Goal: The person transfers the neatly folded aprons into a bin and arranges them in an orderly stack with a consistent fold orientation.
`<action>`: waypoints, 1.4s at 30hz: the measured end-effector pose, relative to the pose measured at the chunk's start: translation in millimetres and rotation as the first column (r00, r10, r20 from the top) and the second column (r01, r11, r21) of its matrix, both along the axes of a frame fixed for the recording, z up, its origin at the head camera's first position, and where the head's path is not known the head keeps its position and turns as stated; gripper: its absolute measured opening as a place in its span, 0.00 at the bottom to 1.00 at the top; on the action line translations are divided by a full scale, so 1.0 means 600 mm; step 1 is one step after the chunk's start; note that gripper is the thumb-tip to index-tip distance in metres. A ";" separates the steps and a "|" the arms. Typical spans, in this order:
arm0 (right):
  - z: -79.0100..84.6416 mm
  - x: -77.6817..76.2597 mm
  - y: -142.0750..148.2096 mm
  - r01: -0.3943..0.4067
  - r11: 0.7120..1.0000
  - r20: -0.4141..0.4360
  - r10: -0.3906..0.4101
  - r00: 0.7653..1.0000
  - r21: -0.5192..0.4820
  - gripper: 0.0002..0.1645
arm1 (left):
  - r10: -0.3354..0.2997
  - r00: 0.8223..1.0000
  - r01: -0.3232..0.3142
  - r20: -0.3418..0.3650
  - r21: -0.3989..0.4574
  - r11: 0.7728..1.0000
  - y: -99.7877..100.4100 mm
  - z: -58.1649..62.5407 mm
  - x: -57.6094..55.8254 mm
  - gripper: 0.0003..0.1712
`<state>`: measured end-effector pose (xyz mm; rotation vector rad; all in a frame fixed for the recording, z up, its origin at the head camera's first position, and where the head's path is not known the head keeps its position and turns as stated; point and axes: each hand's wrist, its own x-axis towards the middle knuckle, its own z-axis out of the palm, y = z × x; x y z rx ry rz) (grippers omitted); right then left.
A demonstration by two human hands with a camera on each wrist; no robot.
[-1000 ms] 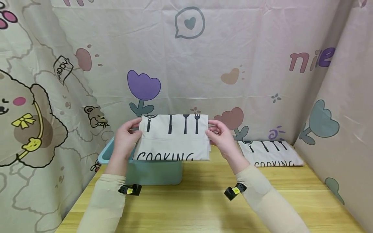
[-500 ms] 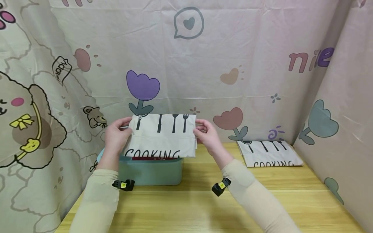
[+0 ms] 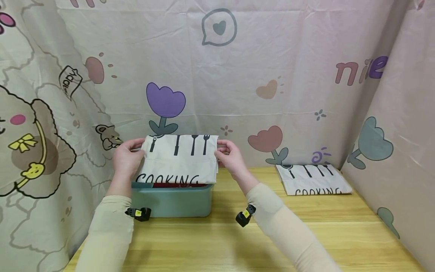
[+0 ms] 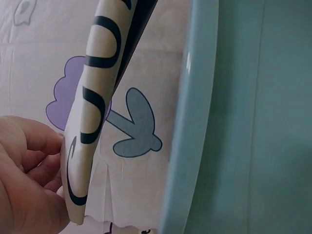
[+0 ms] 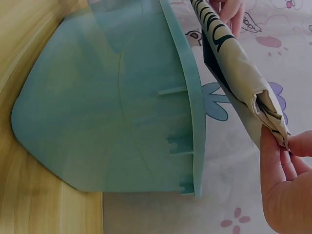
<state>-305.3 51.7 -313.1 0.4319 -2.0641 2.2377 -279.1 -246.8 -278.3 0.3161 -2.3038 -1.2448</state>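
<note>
Placing step, apparently: left hand (image 3: 127,160) pinches folded cloth (image 3: 178,164) at its 9 o'clock edge, right hand (image 3: 233,159) at 3 o'clock, above teal bin (image 3: 173,203); next move likely calls for level lowering.

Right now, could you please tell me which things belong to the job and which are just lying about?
Seemingly in the job:
folded cloth, held by left fingers and right fingers
teal bin, below it

Seemingly just lying about:
second folded cloth, on the table, untouched, possibly related
red item, mostly hidden, at the bin's rim
</note>
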 end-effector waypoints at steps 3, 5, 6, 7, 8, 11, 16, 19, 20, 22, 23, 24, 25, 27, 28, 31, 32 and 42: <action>0.000 -0.002 -0.006 0.005 1.000 0.006 -0.005 1.000 0.011 0.24 | 0.008 1.000 -0.008 -0.003 -0.013 1.000 -0.005 -0.001 -0.001 0.26; 0.000 -0.003 -0.010 0.012 1.000 0.009 -0.012 1.000 0.024 0.24 | 0.010 1.000 -0.010 -0.004 -0.016 1.000 -0.008 -0.001 -0.001 0.26; 0.000 -0.003 -0.012 0.015 0.999 0.012 -0.015 1.000 0.030 0.24 | 0.012 1.000 -0.012 -0.003 -0.021 1.000 -0.010 -0.001 -0.001 0.26; 0.000 -0.003 -0.014 0.017 0.999 0.014 -0.018 1.000 0.038 0.23 | 0.011 1.000 -0.011 -0.002 -0.023 1.000 -0.011 0.000 -0.001 0.26; 0.001 -0.003 -0.016 0.020 0.999 0.014 -0.021 1.000 0.045 0.23 | 0.013 1.000 -0.013 -0.001 -0.026 1.000 -0.012 0.000 -0.002 0.26; 0.002 -0.004 -0.023 0.027 0.997 0.017 -0.028 0.999 0.068 0.23 | 0.017 1.000 -0.017 0.006 -0.034 0.999 -0.017 0.003 -0.002 0.27; 0.005 -0.007 -0.032 0.037 0.994 0.020 -0.039 0.999 0.104 0.23 | 0.021 0.999 -0.020 0.024 -0.040 0.999 -0.022 0.007 -0.003 0.27; 0.006 -0.010 -0.037 0.027 0.993 0.025 -0.030 0.999 0.115 0.23 | 0.031 0.999 -0.030 0.036 -0.047 0.998 -0.025 0.009 -0.004 0.27; 0.006 -0.011 -0.038 0.024 0.993 0.026 -0.027 0.999 0.118 0.23 | 0.035 0.999 -0.033 0.041 -0.049 0.998 -0.026 0.009 -0.004 0.27; 0.006 -0.012 -0.040 0.017 0.993 0.032 -0.021 0.999 0.120 0.22 | 0.042 0.998 -0.040 0.048 -0.052 0.998 -0.028 0.009 -0.006 0.27; 0.006 -0.013 -0.042 0.014 0.993 0.035 -0.018 0.999 0.119 0.22 | 0.046 0.998 -0.043 0.050 -0.054 0.998 -0.029 0.008 -0.007 0.27; 0.006 -0.013 -0.043 0.015 0.992 0.035 -0.019 0.999 0.122 0.22 | 0.048 0.998 -0.045 0.050 -0.056 0.997 -0.029 0.008 -0.007 0.27; 0.007 -0.014 -0.044 0.017 0.992 0.035 -0.021 0.999 0.128 0.22 | 0.050 0.998 -0.047 0.050 -0.057 0.997 -0.030 0.008 -0.008 0.27; 0.006 -0.016 -0.046 0.023 0.990 0.028 -0.027 0.999 0.138 0.22 | 0.053 0.997 -0.050 0.049 -0.061 0.997 -0.031 0.007 -0.010 0.27; 0.006 -0.017 -0.047 0.026 0.989 0.024 -0.030 0.999 0.145 0.22 | 0.054 0.997 -0.051 0.048 -0.064 0.997 -0.032 0.006 -0.011 0.27; 0.004 -0.020 -0.049 0.035 0.986 0.017 -0.038 0.999 0.165 0.21 | 0.054 0.997 -0.050 0.053 -0.069 0.996 -0.034 0.004 -0.014 0.28; 0.003 -0.020 -0.049 0.037 0.985 0.015 -0.040 0.999 0.169 0.21 | 0.054 0.997 -0.050 0.056 -0.070 0.996 -0.034 0.003 -0.015 0.27; -0.004 -0.024 -0.043 0.060 0.926 -0.045 -0.047 0.998 0.374 0.22 | -0.017 0.988 0.043 0.152 -0.169 0.985 -0.045 -0.002 -0.012 0.26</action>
